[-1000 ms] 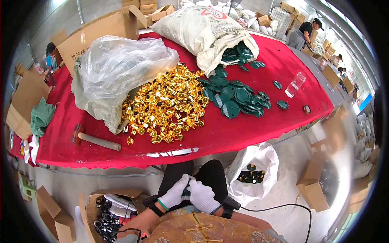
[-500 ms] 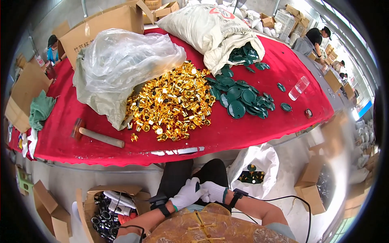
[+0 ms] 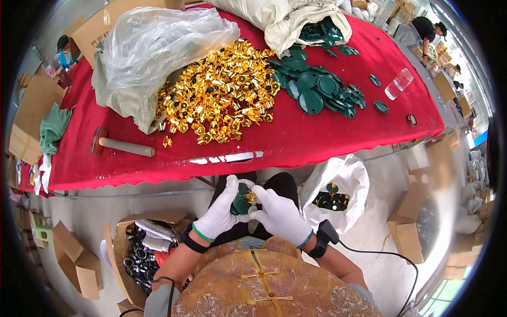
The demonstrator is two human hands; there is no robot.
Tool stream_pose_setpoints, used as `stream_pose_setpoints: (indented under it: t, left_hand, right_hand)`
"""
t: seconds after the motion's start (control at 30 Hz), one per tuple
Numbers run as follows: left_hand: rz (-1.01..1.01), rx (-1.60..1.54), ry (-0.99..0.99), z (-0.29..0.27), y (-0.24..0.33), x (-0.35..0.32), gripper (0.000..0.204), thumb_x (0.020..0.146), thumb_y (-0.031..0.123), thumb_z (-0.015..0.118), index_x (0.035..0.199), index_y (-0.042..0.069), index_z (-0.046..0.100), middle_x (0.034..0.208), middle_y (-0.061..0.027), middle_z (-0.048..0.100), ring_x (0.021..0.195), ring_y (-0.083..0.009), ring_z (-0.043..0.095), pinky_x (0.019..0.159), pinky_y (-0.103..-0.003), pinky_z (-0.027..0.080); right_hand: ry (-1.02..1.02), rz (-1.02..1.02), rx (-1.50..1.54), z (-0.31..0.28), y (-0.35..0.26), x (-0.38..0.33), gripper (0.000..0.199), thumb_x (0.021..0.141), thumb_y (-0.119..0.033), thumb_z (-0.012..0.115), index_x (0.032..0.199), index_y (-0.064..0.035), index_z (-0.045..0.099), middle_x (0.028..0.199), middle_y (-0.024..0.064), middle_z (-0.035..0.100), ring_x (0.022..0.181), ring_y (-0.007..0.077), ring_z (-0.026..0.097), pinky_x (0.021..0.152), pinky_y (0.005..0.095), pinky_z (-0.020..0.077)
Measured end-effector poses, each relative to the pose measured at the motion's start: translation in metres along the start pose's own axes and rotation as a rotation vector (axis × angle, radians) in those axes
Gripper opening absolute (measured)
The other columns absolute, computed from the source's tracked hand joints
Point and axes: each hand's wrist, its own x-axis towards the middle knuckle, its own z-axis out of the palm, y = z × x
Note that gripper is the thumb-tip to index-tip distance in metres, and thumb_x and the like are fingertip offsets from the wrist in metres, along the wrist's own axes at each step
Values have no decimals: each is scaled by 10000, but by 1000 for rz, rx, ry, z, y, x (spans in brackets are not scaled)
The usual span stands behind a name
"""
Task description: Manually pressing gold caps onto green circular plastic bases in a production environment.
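Both my hands wear white knit gloves and meet over my lap, below the table edge. My left hand (image 3: 221, 210) cups a round green disc (image 3: 241, 203). My right hand (image 3: 277, 212) pinches a small gold piece (image 3: 250, 198) against that disc. On the red-covered table (image 3: 306, 137) above lies a heap of gold pieces (image 3: 216, 100) spilling from a clear plastic bag (image 3: 158, 42), and beside it a pile of green discs (image 3: 317, 87).
A hammer (image 3: 124, 146) and a flat metal strip (image 3: 227, 157) lie near the table's front edge, a clear cup (image 3: 397, 84) at the right. A white bag (image 3: 338, 190) with finished pieces sits by my right knee, a cardboard box (image 3: 137, 248) of dark parts at my left. People work in the background.
The view has closed in on my lap. My hands have lifted from my knees and now hold a green disc and a gold piece together.
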Motion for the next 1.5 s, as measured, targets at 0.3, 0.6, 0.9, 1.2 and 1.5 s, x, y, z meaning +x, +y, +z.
stream_pose_setpoints:
  t: [0.3,0.6,0.9,1.2,1.5]
  left_hand:
    - [-50,-69,-57,1,2,-11,615,1063,698,361,1209,164,628,1027,-16,679,823,-117,664,610,-247,523]
    - [-32,82,-22,3,10,-18,602,1073,688,349,1211,172,625,930,-3,671,725,-109,614,549,-243,440]
    - [-77,-2,17,30,9,-38,589,1070,677,378,1220,149,592,979,-28,639,794,-120,601,674,-272,503]
    - [257,448,82,39,-14,-56,653,1066,695,344,1314,110,493,1054,-21,560,867,-83,557,722,-286,507]
    - [1018,1266,16,22,-16,-45,808,701,438,920,1264,25,514,1132,-207,535,979,-405,550,852,-474,500]
  right_hand:
    - [-27,-179,-174,-4,-8,11,449,919,-231,734,1267,-50,515,932,143,622,769,329,687,607,423,539]
    - [-173,-318,-222,-18,-12,25,420,859,-133,738,1222,-42,546,973,141,639,856,348,675,676,439,543]
    - [3,-423,-133,-9,-10,7,387,814,-157,765,1120,-39,559,861,119,596,746,336,639,653,444,501]
    - [-7,-201,-37,-9,-35,-11,384,810,-132,780,1119,-52,567,822,133,584,742,371,633,658,454,505]
    - [-216,563,816,-23,-50,-11,172,1044,-203,545,1018,-38,588,706,32,551,568,134,612,487,304,557]
